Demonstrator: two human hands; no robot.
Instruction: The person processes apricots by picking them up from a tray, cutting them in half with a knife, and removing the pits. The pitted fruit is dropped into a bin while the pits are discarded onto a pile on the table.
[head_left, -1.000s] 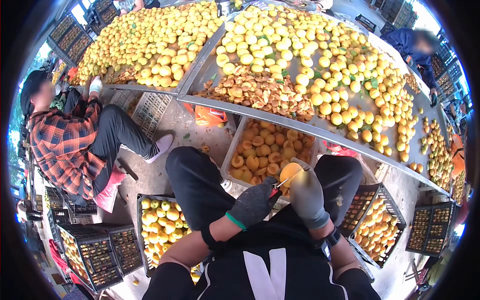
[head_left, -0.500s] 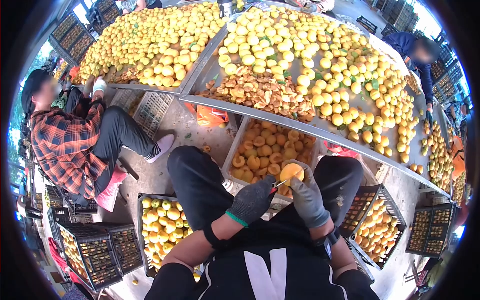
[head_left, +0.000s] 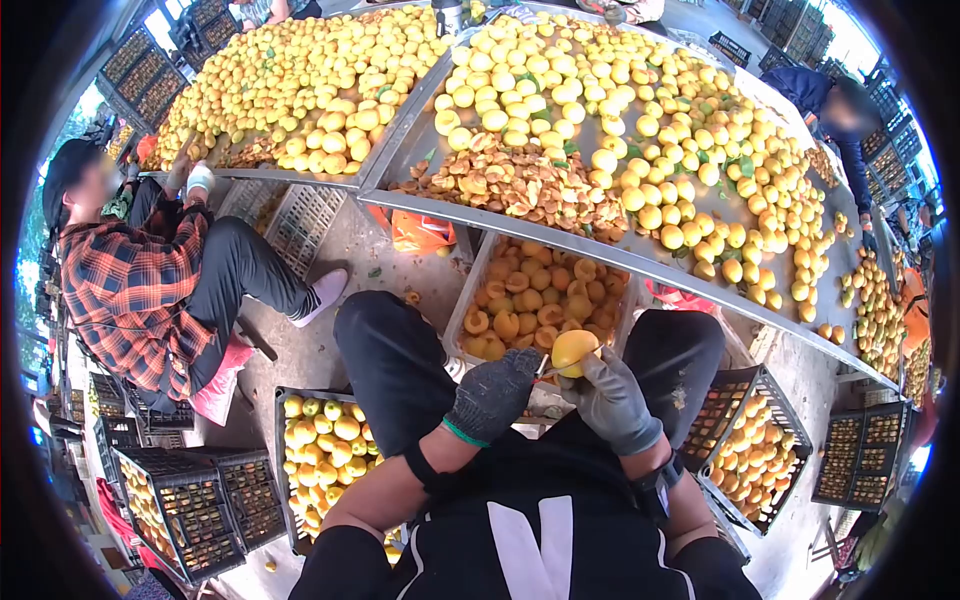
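My left hand (head_left: 493, 396), in a dark knit glove with a green cuff, is closed around a small knife (head_left: 545, 376) whose thin metal blade points at the fruit. Most of its handle is hidden in the fist. Held up in the fingers of my right hand (head_left: 616, 405), in a grey glove, is a yellow apricot (head_left: 574, 353). The blade end meets the apricot's lower left side. Below and beyond both hands, between my knees, stands a pale crate (head_left: 470, 300) of cut orange apricot halves (head_left: 530, 300).
A metal-edged sorting table (head_left: 520, 222) crosses ahead, heaped with apricots (head_left: 690, 185) and brown scraps (head_left: 535, 185). Crates of apricots stand at my left (head_left: 285, 470) and right (head_left: 800, 440). A person in a plaid shirt (head_left: 135, 290) sits left; another person (head_left: 850, 130) works at far right.
The apricot has turned in my right hand and moved slightly left, its rounded skin side now showing. My left hand has shifted a little left with the knife.
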